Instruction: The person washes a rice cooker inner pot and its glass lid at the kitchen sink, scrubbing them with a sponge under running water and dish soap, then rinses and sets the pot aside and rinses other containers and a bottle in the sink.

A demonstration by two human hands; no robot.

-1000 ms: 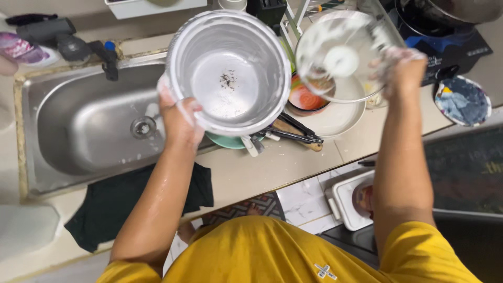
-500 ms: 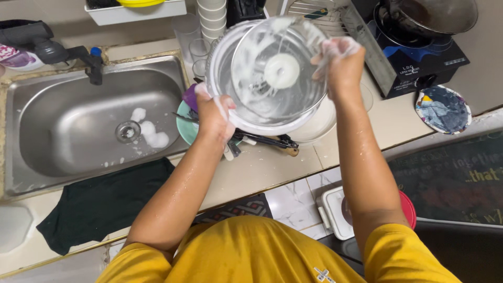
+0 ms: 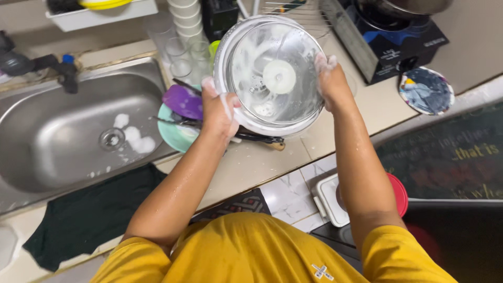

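**Soapy pot and lid held in the air over crowded dishes**

Head view, only view on offer:

- Left hand [image 3: 219, 112] clamped on the near-left rim of a steel pot [image 3: 246, 123], fingers lathered in suds. The pot is held up off the table [image 3: 251, 167], tilted with its mouth toward the camera.
- Right hand [image 3: 331, 81] closed on the right edge of a glass lid [image 3: 275, 78], which sits across the pot's mouth. White knob at its centre, foam streaked over the glass. Cannot tell if the lid is fully seated in the rim or only resting against it.
- Directly beneath: a teal plate [image 3: 170, 133], a purple dish [image 3: 183, 102], dark-handled utensils [image 3: 259, 139]. Drinking glasses [image 3: 183, 60] stand just beside the pot's far-left side.
- Sink [image 3: 63, 131] to the left, suds near the drain. Dark cloth [image 3: 89, 215] hangs over the table's front edge.

Risks, as I judge them:

- Both grips are wet and soapy, so the glass lid could slide out sideways and break on the dishes below.
- Tilted pot on a one-hand rim grip: a slip would drop it onto the plate and utensils.
- A swing to the left could knock over the glasses.
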